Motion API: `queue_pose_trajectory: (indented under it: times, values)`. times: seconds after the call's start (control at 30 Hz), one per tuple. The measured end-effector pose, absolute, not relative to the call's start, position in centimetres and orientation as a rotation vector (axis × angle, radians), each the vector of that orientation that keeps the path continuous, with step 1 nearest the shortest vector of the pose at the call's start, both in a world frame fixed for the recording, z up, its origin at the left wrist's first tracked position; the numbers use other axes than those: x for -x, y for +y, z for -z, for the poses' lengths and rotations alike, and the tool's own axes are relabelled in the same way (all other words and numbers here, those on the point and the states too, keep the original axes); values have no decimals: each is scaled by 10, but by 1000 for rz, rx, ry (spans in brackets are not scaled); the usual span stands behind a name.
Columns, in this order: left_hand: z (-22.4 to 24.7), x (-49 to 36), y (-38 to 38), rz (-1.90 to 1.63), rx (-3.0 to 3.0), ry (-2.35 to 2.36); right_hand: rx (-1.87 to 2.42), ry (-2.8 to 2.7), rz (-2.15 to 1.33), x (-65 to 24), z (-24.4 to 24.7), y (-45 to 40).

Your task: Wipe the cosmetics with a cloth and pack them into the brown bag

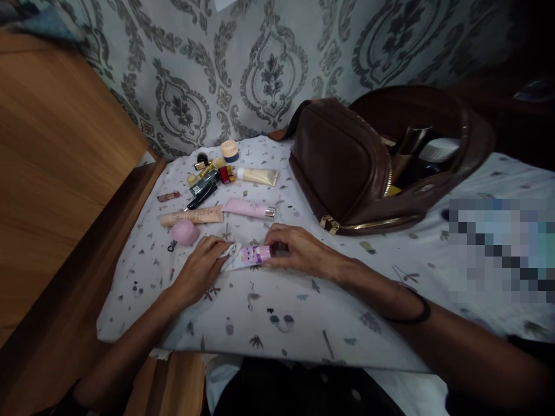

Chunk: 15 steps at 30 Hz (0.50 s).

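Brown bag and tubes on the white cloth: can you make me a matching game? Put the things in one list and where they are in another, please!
Things:
1. Brown zip bag
2. Round pink object
3. Tube with a purple cartoon
4. Pink tube with silver cap

Places:
A. Between the left hand and right hand
B. Just above the left hand
C. Lying next to a peach tube
D. Open, with bottles inside

Pairs: 1-D, 2-B, 3-A, 4-C

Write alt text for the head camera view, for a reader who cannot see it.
The left hand and right hand hold a small pink cartoon-printed tube by its ends on a white printed cloth. Beyond them lie a pink tube, a peach tube and other cosmetics, with an open brown leather zip pouch at right.
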<state>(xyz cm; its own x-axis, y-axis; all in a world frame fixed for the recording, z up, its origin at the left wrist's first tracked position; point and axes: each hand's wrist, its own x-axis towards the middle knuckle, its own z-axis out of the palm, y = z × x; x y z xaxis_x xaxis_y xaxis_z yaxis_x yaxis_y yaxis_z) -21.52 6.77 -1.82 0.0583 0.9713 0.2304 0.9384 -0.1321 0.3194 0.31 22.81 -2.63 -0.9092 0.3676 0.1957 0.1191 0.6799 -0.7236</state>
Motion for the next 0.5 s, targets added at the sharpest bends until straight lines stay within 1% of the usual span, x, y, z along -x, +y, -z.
queue_pose_trajectory:
  times: [0.2, 0.3, 0.4, 0.47, 0.5]
  values:
    - [20, 224, 55, -621, -2246, 2075, 391, -2536, -1125, -3, 27, 227]
    - [5, 222, 58, -691, -2202, 2099, 426, -2473, -1221, -3, 25, 224]
    - [-15, 210, 65, -848, -2242, 2130, 416, -2410, -1296, -4, 23, 218]
    - [-23, 195, 72, -816, -2336, 2074, 382, -2404, -1233, -4, 23, 215]
    - [-25, 187, 76, -728, -2393, 2026, 361, -2413, -1175, -4, 24, 214]
